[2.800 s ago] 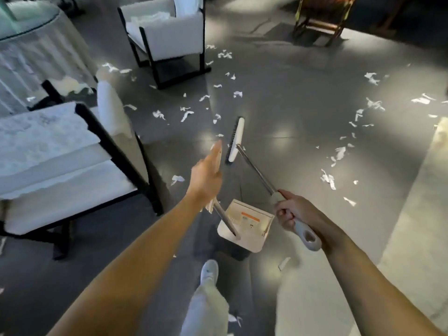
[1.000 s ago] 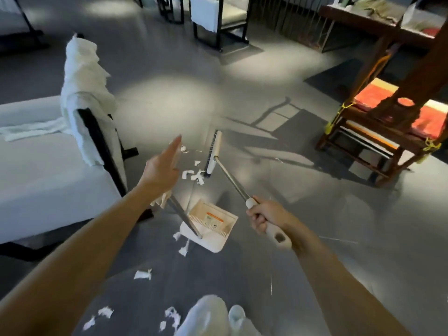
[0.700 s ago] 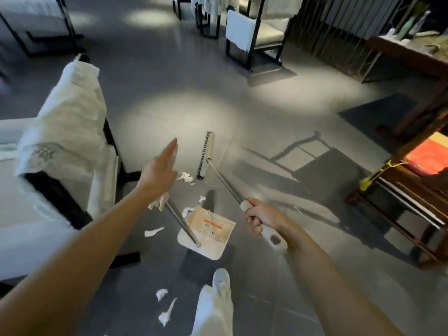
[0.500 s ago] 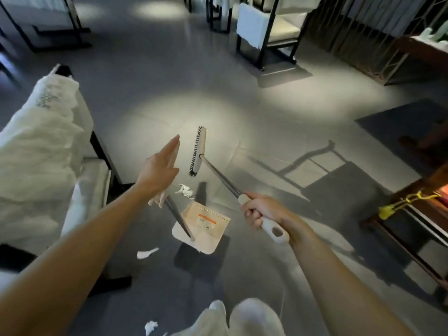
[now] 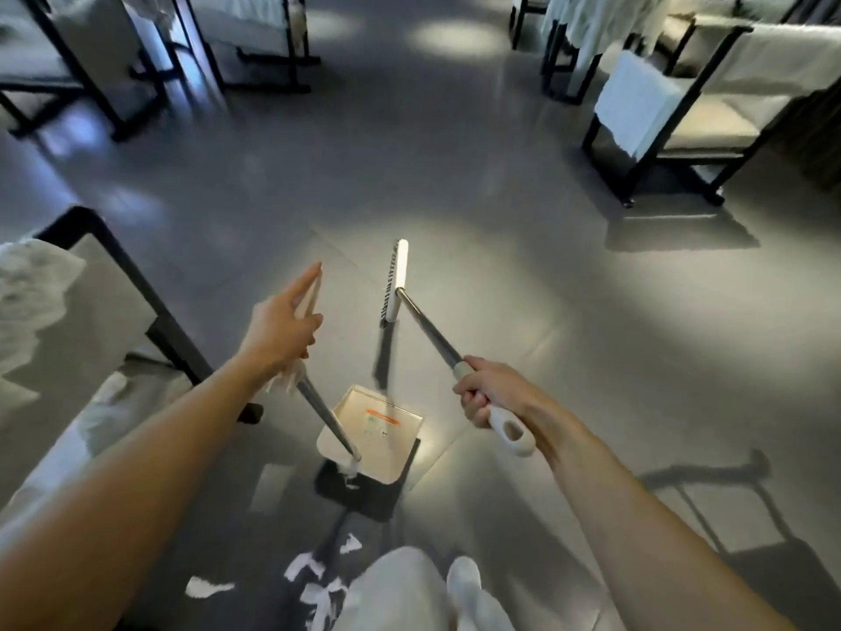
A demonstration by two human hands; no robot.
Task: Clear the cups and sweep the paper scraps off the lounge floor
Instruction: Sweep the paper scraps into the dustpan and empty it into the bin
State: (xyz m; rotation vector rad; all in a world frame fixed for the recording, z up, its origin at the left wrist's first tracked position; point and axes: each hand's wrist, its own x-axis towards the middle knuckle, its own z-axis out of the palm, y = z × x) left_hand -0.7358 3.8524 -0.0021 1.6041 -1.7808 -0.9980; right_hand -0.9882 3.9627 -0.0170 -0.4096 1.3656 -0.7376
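Torn white paper scraps (image 5: 314,571) lie nearest, on the glossy grey tile floor (image 5: 523,311).
Ahead, the left hand (image 5: 282,330) curls round the metal pole of the cream plastic dustpan (image 5: 380,432), forefinger straight; the right hand (image 5: 491,389) grips the white-headed, black-bristled broom (image 5: 397,280). Black-framed, white-cushioned chairs (image 5: 701,125) stand left and beyond.

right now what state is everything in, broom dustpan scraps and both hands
broom: held by its handle, head out ahead, bristles facing left
dustpan: held by its long handle, seems lifted off the floor, pan nearly empty
paper scraps: loose on the floor by the shoe, unswept
left hand: grips the dustpan handle, forefinger straight
right hand: fist round the broom grip
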